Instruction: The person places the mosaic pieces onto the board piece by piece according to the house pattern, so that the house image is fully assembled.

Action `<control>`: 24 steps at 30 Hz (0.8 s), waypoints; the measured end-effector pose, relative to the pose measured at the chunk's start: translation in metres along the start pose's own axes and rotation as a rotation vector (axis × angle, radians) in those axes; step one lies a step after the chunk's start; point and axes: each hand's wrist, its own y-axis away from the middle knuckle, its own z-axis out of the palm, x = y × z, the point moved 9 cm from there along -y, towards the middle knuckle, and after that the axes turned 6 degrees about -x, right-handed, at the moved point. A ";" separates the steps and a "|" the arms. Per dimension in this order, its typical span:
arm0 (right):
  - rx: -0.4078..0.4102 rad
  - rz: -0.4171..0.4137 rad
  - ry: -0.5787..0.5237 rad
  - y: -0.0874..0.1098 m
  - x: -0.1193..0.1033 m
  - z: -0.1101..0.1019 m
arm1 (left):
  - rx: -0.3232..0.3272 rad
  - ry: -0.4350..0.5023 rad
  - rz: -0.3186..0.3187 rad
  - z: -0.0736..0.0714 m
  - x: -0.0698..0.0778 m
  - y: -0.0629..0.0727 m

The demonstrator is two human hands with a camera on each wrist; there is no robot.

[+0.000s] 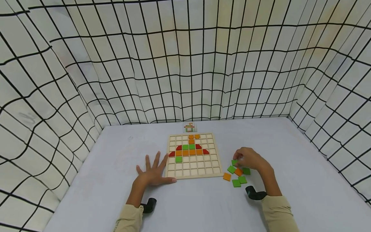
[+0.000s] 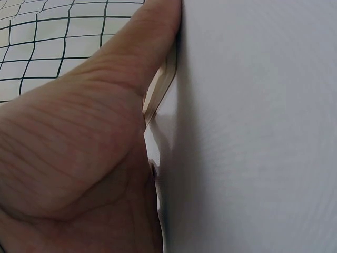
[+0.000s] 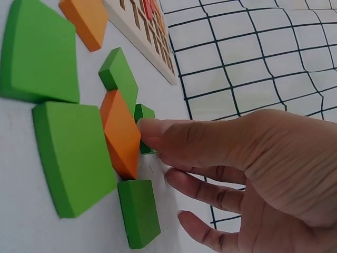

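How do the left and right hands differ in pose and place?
Pose: the left hand has its fingers spread; the right hand has its fingers curled.
Place: the left hand is at the left side of the wooden board; the right hand is at a loose green tile.
Shared: both are bare, below beige sleeves.
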 end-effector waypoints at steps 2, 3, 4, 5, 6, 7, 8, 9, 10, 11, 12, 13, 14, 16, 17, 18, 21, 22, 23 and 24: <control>-0.002 0.007 -0.009 -0.001 0.002 0.002 | -0.001 -0.003 0.000 0.000 0.000 0.000; -0.003 0.008 -0.010 -0.002 0.003 0.002 | -0.001 -0.003 0.000 0.000 0.000 0.000; -0.002 0.009 -0.009 -0.002 0.004 0.003 | -0.003 -0.004 0.000 0.000 0.001 0.000; 0.001 0.008 -0.008 -0.002 0.004 0.003 | -0.003 -0.006 0.000 0.000 0.001 0.000; 0.005 0.006 -0.009 -0.003 0.004 0.003 | -0.003 -0.007 0.000 0.000 0.001 0.001; 0.008 0.003 -0.006 -0.003 0.004 0.003 | -0.002 -0.006 0.001 0.000 0.001 0.001; 0.012 0.001 -0.006 -0.004 0.004 0.003 | -0.002 -0.006 0.000 0.000 0.001 0.001; 0.013 -0.001 -0.005 -0.004 0.004 0.003 | -0.002 -0.006 0.000 0.000 0.001 0.001; 0.015 -0.002 -0.006 -0.005 0.004 0.003 | -0.004 -0.006 -0.002 0.000 0.002 0.001; 0.014 -0.005 -0.007 -0.005 0.004 0.003 | -0.005 -0.006 -0.004 0.000 0.001 0.002; 0.012 0.000 -0.008 -0.005 0.005 0.003 | -0.009 -0.004 -0.006 0.000 0.001 0.002; 0.011 -0.001 -0.005 -0.006 0.005 0.004 | -0.013 -0.002 -0.009 0.001 0.001 0.002; 0.011 -0.003 -0.003 -0.006 0.005 0.004 | -0.017 -0.001 -0.011 0.001 0.001 0.002; 0.016 -0.015 0.012 -0.007 0.005 0.004 | -0.020 0.001 -0.013 0.001 0.001 0.002; 0.022 -0.022 0.025 -0.007 0.005 0.004 | -0.018 0.001 -0.012 0.001 0.002 0.002; 0.029 -0.033 0.035 -0.008 0.005 0.003 | -0.015 0.002 -0.011 0.001 0.002 0.002; 0.049 -0.070 0.073 -0.009 0.004 0.002 | -0.001 -0.004 -0.007 -0.001 0.002 0.001; 0.054 -0.077 0.081 -0.010 0.003 0.001 | 0.002 -0.007 -0.007 -0.001 0.002 0.001; 0.056 -0.080 0.085 -0.010 0.003 0.001 | 0.003 -0.007 -0.007 -0.001 0.002 0.000; 0.057 -0.085 0.089 -0.010 0.003 0.001 | 0.002 -0.008 -0.008 -0.001 0.001 0.000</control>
